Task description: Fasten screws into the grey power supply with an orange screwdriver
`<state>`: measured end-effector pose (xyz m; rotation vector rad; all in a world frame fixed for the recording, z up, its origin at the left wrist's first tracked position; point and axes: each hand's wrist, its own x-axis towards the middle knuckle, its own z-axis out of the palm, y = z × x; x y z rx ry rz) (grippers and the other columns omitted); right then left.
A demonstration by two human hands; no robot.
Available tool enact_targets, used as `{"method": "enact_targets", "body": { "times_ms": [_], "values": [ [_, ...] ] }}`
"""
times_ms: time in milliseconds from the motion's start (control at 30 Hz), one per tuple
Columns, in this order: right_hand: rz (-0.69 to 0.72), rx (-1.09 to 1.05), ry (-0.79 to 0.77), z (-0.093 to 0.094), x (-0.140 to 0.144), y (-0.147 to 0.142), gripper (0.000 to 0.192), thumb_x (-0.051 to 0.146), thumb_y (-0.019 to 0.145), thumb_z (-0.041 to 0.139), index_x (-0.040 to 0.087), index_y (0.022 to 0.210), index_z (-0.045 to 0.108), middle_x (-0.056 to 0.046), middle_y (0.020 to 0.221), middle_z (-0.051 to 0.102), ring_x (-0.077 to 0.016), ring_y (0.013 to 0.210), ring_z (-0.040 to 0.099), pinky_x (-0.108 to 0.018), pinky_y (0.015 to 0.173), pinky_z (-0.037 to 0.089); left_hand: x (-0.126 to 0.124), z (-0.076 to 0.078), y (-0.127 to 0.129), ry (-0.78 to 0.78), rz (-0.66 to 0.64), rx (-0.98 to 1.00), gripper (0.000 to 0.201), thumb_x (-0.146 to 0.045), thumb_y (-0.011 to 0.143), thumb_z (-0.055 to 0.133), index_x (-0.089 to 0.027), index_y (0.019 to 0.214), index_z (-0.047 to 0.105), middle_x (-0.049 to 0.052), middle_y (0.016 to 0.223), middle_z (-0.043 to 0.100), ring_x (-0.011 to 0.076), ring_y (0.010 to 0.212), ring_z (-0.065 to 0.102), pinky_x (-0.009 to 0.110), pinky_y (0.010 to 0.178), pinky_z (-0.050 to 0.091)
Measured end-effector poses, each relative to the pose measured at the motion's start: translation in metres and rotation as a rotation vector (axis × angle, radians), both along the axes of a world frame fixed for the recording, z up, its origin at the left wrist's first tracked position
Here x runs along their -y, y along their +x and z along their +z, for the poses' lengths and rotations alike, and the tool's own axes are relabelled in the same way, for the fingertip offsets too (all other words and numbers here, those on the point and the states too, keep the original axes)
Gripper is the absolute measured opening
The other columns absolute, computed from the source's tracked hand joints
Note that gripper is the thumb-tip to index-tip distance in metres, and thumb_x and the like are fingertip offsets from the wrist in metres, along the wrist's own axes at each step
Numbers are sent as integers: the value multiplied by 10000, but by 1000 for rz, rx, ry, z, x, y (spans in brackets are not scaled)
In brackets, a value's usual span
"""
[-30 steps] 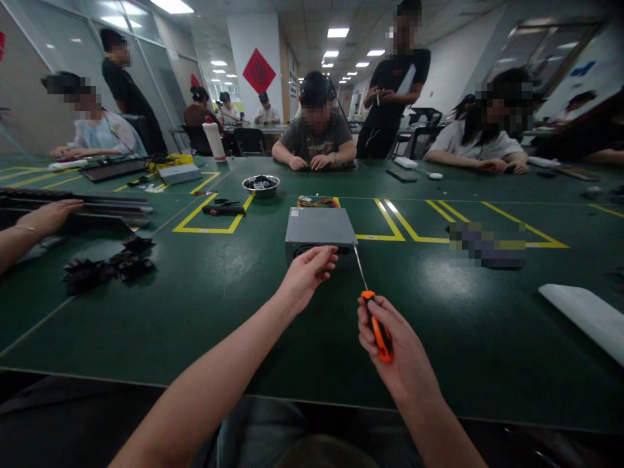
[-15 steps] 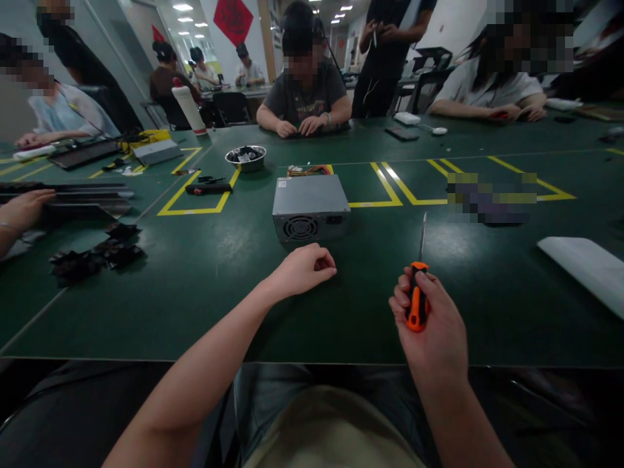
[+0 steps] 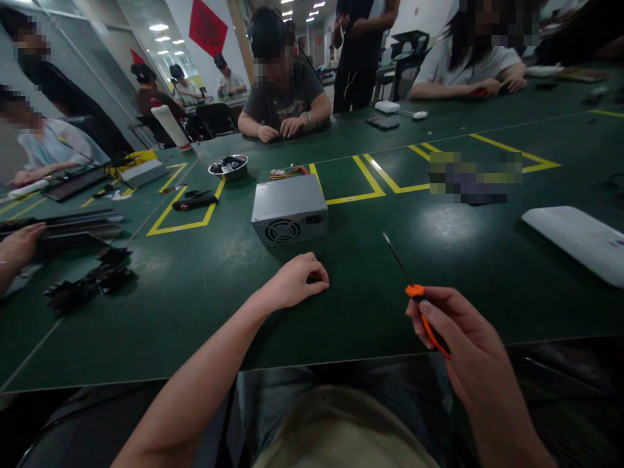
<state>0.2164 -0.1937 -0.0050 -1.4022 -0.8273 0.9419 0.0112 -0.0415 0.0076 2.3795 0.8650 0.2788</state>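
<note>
A grey metal power supply box with a round fan grille on its near face sits on the green table, coloured wires trailing from its far side. My left hand rests on the table just in front of the box, fingers curled closed; whether it holds anything small is hidden. My right hand grips the orange-and-black handle of a screwdriver near the table's front edge. Its thin shaft points up and left toward the box without touching it.
A steel bowl and a black-and-red tool lie beyond the box by yellow floor-tape lines. Black parts are piled at the left near another person's hand. A white flat object lies at right. Several people sit around the table.
My left hand left the box's front and drew back to the table, closing into a fist. My right hand pulled the screwdriver off the box's corner and lowered toward the table edge.
</note>
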Motion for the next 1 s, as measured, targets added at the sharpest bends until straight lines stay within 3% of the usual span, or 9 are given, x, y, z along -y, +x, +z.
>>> {"method": "enact_targets", "body": {
  "times_ms": [133,267,667,833,1000],
  "values": [
    [80,259,-52,-5,4,8,238,395,767,556,218,924,580,-18,748,599,-106,574,508,-201,469,406,-1,1,0,-52,-25,81,117,-255,803,548,-179,873,602,16,904,493,107,791,518,242,736,434],
    [128,407,-50,-3,5,7,221,386,775,533,215,905,586,-21,757,613,-123,613,544,-223,536,449,-4,3,-2,-34,-80,39,209,-275,785,581,-205,981,590,29,957,495,148,908,498,299,831,407],
    [144,473,-48,-8,6,4,227,387,794,504,217,927,575,-19,786,628,-136,655,587,-236,584,481,-4,-2,3,17,-117,5,126,-292,784,585,-205,863,631,24,906,493,163,900,475,331,851,375],
    [172,572,-3,0,10,0,193,354,806,493,224,923,575,-14,784,634,-137,663,606,-226,577,487,-6,5,0,-130,-85,252,114,-264,799,570,-183,860,621,21,893,504,136,872,496,294,834,384],
    [157,812,207,13,17,-7,155,311,789,525,246,922,573,-5,828,636,-136,716,621,-221,624,495,-3,19,-4,-306,-50,506,134,-298,787,586,-182,838,630,20,879,500,125,835,493,268,765,399]
  ]
}}
